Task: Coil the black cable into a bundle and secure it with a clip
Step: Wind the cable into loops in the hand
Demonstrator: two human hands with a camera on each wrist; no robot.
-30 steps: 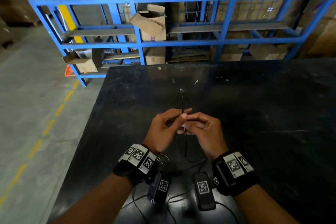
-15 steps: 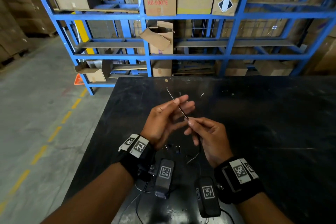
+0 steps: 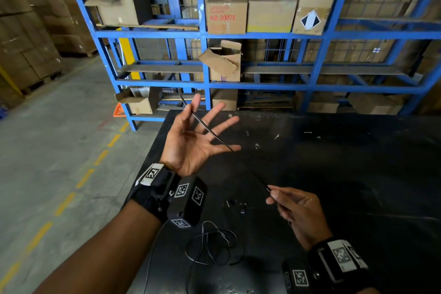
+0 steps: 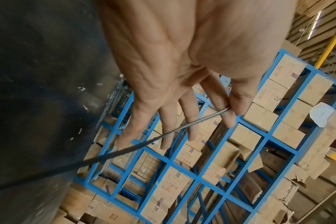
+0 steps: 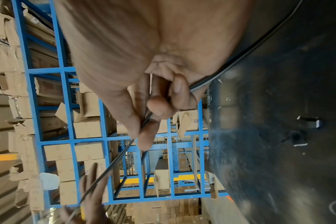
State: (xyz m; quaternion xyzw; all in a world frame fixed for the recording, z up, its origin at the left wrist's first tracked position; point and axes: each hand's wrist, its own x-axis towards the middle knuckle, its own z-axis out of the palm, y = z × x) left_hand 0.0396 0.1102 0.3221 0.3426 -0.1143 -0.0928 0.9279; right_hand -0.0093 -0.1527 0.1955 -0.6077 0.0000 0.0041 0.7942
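While my left hand [image 3: 191, 141] is raised palm-up over the near corner of the black worktable [image 3: 334, 174], its fingers spread, thumb and forefinger pinch the free end of the thin black flexible cable [image 3: 210, 127]. That cable runs taut across my fingers down to my right hand [image 3: 296, 207], where thumb and fingertips pinch it again — the slack lies in loose loops [image 3: 212, 243] on the table below. It looks light, limp and springy, likely to slip or uncoil, so I judge short pinches close together hold best. Small metal clips [image 3: 242, 207] lie on the table beside my right hand — not yet touched.
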